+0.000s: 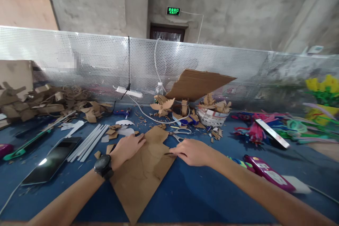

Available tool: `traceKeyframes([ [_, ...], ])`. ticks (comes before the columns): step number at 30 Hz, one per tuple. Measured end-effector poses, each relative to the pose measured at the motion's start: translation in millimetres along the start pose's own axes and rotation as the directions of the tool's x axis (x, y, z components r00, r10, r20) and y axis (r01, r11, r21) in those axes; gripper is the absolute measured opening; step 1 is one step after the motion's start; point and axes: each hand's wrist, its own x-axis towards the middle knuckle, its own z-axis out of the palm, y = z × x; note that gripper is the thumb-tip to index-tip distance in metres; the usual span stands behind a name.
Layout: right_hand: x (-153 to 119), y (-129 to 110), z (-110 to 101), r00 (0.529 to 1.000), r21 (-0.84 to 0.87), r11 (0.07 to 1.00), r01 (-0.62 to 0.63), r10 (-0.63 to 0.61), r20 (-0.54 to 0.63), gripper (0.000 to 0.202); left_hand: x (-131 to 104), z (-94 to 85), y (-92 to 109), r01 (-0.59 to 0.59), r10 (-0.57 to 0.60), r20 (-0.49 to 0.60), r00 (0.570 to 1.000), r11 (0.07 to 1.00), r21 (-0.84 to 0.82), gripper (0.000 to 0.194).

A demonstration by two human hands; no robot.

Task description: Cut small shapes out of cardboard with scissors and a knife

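Note:
A brown cardboard sheet (144, 169) lies on the blue table, its far edges cut jagged and faint curved lines drawn across it. My left hand (128, 150), with a black watch on the wrist, rests flat on the sheet's left side, fingers stretched out. At the sheet's right edge is my right hand (194, 152), its fingers pressed together in a pinch. A small dark tip shows at those fingertips; what it belongs to is hidden. Just beyond the right hand lie metal scissors (180, 133), apart from the fingers.
Cardboard scraps, white glue sticks (88, 143) and a black phone (53, 162) lie left. Behind are a paper-strip basket (213, 116), a leaning cardboard piece (198, 83) and a power strip (129, 91). Right are a purple device (267, 173), a white phone (272, 133) and fuzzy stems (254, 130).

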Motion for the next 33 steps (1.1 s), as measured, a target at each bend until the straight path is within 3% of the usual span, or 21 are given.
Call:
traceKeyframes([
  [7,-11,-6,4,0.987,0.147,0.983,-0.107,0.123,-0.101,0.042,1,-1.8,3,0.033,-0.034,0.013,0.999,0.999,0.018,0.039],
  [10,-9,-10,7,0.987,0.152,0.983,-0.103,0.12,-0.107,0.042,1,-2.6,4,0.041,-0.041,0.021,0.999,0.999,0.019,0.039],
  [15,-1,-16,11,0.992,0.121,0.987,-0.11,0.116,-0.046,0.042,1,-2.2,4,0.052,-0.053,0.027,0.998,0.998,0.022,0.044],
  [23,0,-19,21,0.989,0.084,0.988,-0.129,0.134,-0.058,0.044,0,-3.6,4,0.038,-0.039,0.019,0.999,0.999,0.027,0.039],
  [33,4,-18,2,1.0,-0.105,0.994,-0.026,0.024,-0.02,0.043,-1,-5.7,4,0.023,-0.024,0.026,0.999,0.999,0.035,0.039],
])
